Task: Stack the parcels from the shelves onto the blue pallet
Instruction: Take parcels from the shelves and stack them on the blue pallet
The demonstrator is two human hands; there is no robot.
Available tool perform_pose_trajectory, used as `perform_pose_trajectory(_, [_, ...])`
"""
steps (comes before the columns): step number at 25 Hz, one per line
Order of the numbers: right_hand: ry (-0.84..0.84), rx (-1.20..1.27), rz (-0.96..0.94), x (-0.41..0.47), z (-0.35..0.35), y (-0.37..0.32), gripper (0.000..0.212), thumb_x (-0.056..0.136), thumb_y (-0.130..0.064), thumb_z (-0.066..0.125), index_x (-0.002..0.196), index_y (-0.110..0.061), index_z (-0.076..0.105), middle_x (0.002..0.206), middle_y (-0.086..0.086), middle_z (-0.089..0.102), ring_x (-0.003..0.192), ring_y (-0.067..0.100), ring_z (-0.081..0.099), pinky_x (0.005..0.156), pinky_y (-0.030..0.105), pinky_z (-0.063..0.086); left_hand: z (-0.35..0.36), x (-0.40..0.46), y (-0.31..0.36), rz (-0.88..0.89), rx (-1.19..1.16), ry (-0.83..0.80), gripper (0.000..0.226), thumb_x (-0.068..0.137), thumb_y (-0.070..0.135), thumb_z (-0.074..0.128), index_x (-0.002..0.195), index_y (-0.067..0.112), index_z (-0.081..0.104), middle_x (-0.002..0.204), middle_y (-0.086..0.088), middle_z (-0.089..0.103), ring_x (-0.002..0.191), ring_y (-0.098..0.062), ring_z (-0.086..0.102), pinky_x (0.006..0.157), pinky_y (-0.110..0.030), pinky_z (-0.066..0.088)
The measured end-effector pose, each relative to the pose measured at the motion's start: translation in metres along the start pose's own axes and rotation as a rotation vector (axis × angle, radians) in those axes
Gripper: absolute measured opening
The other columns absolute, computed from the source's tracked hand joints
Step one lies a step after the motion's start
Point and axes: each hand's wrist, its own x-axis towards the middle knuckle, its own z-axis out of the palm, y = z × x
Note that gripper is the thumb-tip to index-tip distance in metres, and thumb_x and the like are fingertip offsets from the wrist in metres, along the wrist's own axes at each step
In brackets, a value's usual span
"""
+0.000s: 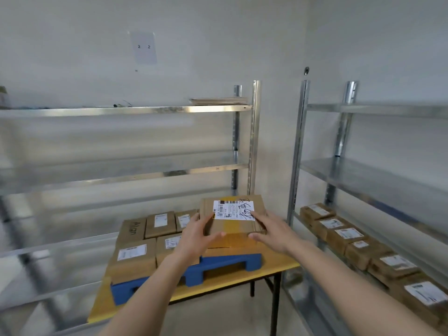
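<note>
Both hands hold a flat brown cardboard parcel [232,215] with a white printed label: the left hand [197,235] and right hand [274,232] each keep a curled grip on a side edge. It sits atop other rectangular parcels on the moulded blue pallet [228,263], which rests on the yellow-topped bench [278,265].

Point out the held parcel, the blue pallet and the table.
held parcel [242,224]: head view, brown top below the label.
blue pallet [230,261]: head view, front edge.
table [276,267]: head view, bare yellow corner.
</note>
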Motion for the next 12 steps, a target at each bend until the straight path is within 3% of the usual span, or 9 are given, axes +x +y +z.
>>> perform_pose_trajectory(7, [-0.051,-0.005,-0.053,0.066,0.049,-0.026,0.080,0.092,-0.052,0.065,0.159,-0.037,0.025,0.165,0.000,0.027,0.149,0.023,0.033,0.120,0.046,0.033,-0.021,0.024,-0.064,-0.019,-0.032,0.025,0.078,0.084,0.052,0.071,0.150,0.030,0.038,0.150,0.003,0.040,0.132,-0.018,0.043,0.108,-0.045,0.045])
perform_pose_trajectory(12, [-0.104,0.010,-0.055,0.114,0.075,-0.008,0.080,0.092,-0.051,0.066,0.159,-0.037,0.025,0.162,-0.002,0.031,0.146,0.022,0.035,0.118,0.045,0.036,-0.005,0.057,-0.095,-0.059,-0.013,0.008,0.080,0.083,0.057,0.070,0.150,0.029,0.038,0.149,0.001,0.040,0.132,-0.019,0.042,0.108,-0.041,0.043])
